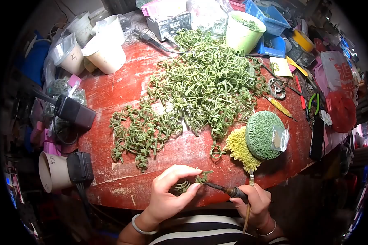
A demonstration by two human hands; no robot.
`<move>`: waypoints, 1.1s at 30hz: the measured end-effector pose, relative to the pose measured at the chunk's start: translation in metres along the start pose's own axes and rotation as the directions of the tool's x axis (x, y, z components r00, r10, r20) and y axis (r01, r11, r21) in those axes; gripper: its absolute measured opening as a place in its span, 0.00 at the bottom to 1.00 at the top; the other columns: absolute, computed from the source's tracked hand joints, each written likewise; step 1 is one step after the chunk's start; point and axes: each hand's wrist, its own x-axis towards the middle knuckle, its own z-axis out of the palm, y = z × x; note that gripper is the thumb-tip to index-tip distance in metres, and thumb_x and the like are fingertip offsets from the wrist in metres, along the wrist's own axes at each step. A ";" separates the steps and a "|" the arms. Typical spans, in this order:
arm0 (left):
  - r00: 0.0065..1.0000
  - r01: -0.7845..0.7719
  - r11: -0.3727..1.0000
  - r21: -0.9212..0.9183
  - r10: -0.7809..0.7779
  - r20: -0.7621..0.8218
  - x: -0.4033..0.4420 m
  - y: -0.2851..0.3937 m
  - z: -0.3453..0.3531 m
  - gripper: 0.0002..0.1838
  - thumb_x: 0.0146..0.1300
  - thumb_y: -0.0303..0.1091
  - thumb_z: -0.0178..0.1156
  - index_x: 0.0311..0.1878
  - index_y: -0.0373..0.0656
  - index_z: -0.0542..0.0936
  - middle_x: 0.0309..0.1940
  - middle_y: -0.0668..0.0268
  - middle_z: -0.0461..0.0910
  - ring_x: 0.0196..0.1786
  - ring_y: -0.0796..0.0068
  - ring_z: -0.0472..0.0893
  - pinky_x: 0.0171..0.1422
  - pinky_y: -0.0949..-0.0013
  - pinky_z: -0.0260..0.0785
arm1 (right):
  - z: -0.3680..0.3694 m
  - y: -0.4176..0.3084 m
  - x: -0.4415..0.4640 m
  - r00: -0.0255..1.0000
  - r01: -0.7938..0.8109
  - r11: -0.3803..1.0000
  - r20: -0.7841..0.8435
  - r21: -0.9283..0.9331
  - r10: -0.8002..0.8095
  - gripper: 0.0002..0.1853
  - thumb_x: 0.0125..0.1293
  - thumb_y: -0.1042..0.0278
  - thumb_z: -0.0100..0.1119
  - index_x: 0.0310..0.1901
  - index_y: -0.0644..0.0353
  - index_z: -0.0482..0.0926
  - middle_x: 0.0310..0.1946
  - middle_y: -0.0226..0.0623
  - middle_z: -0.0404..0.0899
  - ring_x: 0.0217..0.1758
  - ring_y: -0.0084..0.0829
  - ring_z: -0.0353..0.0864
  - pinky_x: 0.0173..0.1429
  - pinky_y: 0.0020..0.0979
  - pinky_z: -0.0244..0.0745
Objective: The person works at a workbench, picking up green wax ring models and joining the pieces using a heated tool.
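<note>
Between the thumb and fingertips of my left hand [171,188] is a small green ring-shaped piece [203,177]. More green rings [181,187] show in the palm of that hand. My right hand [255,203] is closed around a soldering iron [233,192], whose dark tip meets or nearly meets the pinched piece. A slim wooden-handled paintbrush [247,216] also passes through the right hand, its metal ferrule pointing up toward the yellow sponge-like mass [242,149]. Beyond both hands lies a large heap of similar green ring pieces [204,81].
A round green textured block [265,134] rests against the yellow mass. White cups [105,53] stand at the back left, a pale bucket [245,32] at the back. Green-handled pliers [313,104] and a yellow-handled tool [280,107] lie right. A black box-shaped device [74,113] sits left.
</note>
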 end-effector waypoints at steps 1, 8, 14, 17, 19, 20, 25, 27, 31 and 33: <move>1.000 -0.004 1.000 -0.006 0.004 0.003 0.000 -0.001 0.000 0.16 0.58 0.18 0.70 0.50 0.36 0.85 0.46 0.57 0.86 0.49 0.67 0.86 0.56 0.66 0.76 | 0.000 0.000 0.000 1.000 0.000 1.000 0.002 0.002 0.000 0.16 0.61 0.58 0.78 0.40 0.60 0.83 0.23 0.34 0.75 0.21 0.36 0.76 0.25 0.33 0.71; 1.000 -0.028 1.000 0.005 0.028 -0.005 0.001 0.000 0.000 0.16 0.57 0.19 0.71 0.50 0.36 0.85 0.46 0.57 0.86 0.49 0.66 0.85 0.56 0.66 0.76 | 0.000 0.002 -0.001 1.000 0.004 1.000 0.001 0.016 -0.004 0.16 0.61 0.58 0.78 0.39 0.60 0.83 0.23 0.34 0.75 0.20 0.36 0.76 0.25 0.33 0.71; 1.000 -0.014 1.000 -0.001 0.014 -0.014 0.000 -0.002 0.000 0.16 0.57 0.18 0.71 0.49 0.36 0.85 0.46 0.57 0.86 0.49 0.67 0.85 0.55 0.66 0.76 | 0.000 0.002 -0.002 1.000 -0.004 1.000 0.018 0.004 0.004 0.16 0.61 0.57 0.77 0.40 0.60 0.83 0.23 0.34 0.74 0.20 0.36 0.76 0.25 0.34 0.71; 1.000 -0.020 1.000 -0.014 0.020 -0.020 -0.001 -0.003 0.000 0.15 0.57 0.18 0.70 0.49 0.36 0.85 0.46 0.57 0.86 0.49 0.67 0.85 0.55 0.66 0.76 | 0.001 0.003 -0.003 1.000 0.007 1.000 -0.011 0.020 -0.006 0.16 0.61 0.58 0.78 0.40 0.60 0.83 0.24 0.34 0.76 0.21 0.36 0.77 0.25 0.33 0.71; 1.000 -0.018 1.000 -0.009 0.018 -0.017 0.000 -0.002 0.000 0.15 0.57 0.18 0.70 0.49 0.36 0.85 0.46 0.57 0.85 0.48 0.67 0.85 0.55 0.66 0.76 | 0.002 0.003 -0.003 1.000 0.009 1.000 -0.016 0.016 -0.009 0.17 0.61 0.58 0.78 0.40 0.60 0.83 0.24 0.35 0.75 0.21 0.36 0.76 0.25 0.33 0.71; 1.000 -0.018 1.000 -0.009 0.018 -0.017 0.000 -0.002 0.000 0.15 0.57 0.18 0.70 0.49 0.36 0.85 0.46 0.57 0.85 0.48 0.67 0.85 0.55 0.66 0.76 | 0.001 0.002 -0.003 1.000 -0.003 1.000 -0.007 0.013 0.003 0.17 0.61 0.58 0.78 0.40 0.60 0.83 0.24 0.35 0.75 0.21 0.36 0.76 0.25 0.34 0.71; 0.997 -0.070 0.998 -0.006 0.070 -0.008 0.001 -0.006 0.000 0.16 0.58 0.19 0.71 0.51 0.38 0.85 0.46 0.58 0.86 0.49 0.66 0.86 0.55 0.67 0.78 | 0.001 0.001 -0.001 1.000 -0.003 1.000 0.000 0.013 0.003 0.17 0.61 0.58 0.78 0.40 0.60 0.82 0.24 0.35 0.75 0.20 0.36 0.76 0.25 0.34 0.71; 0.998 -0.057 0.998 -0.008 0.057 -0.004 0.001 -0.004 0.000 0.16 0.59 0.19 0.71 0.51 0.38 0.85 0.46 0.58 0.86 0.49 0.66 0.87 0.56 0.66 0.78 | 0.001 0.001 -0.001 1.000 -0.003 1.000 -0.010 0.027 0.003 0.17 0.62 0.58 0.77 0.40 0.60 0.82 0.24 0.35 0.75 0.20 0.36 0.76 0.25 0.33 0.71; 1.000 -0.023 0.999 -0.033 0.023 0.007 0.000 -0.003 0.000 0.16 0.59 0.19 0.70 0.52 0.37 0.85 0.47 0.57 0.87 0.51 0.65 0.87 0.58 0.66 0.78 | 0.001 0.001 -0.002 1.000 -0.004 0.999 -0.019 0.046 0.005 0.17 0.62 0.57 0.77 0.41 0.61 0.82 0.24 0.35 0.76 0.21 0.35 0.77 0.25 0.33 0.71; 1.000 -0.022 0.999 -0.037 0.023 0.009 0.001 -0.001 0.000 0.16 0.59 0.19 0.70 0.52 0.37 0.85 0.47 0.57 0.87 0.51 0.65 0.87 0.58 0.66 0.78 | 0.001 0.001 -0.002 1.000 -0.004 0.999 -0.014 0.040 0.005 0.17 0.62 0.57 0.77 0.41 0.61 0.82 0.24 0.35 0.76 0.21 0.35 0.77 0.25 0.33 0.71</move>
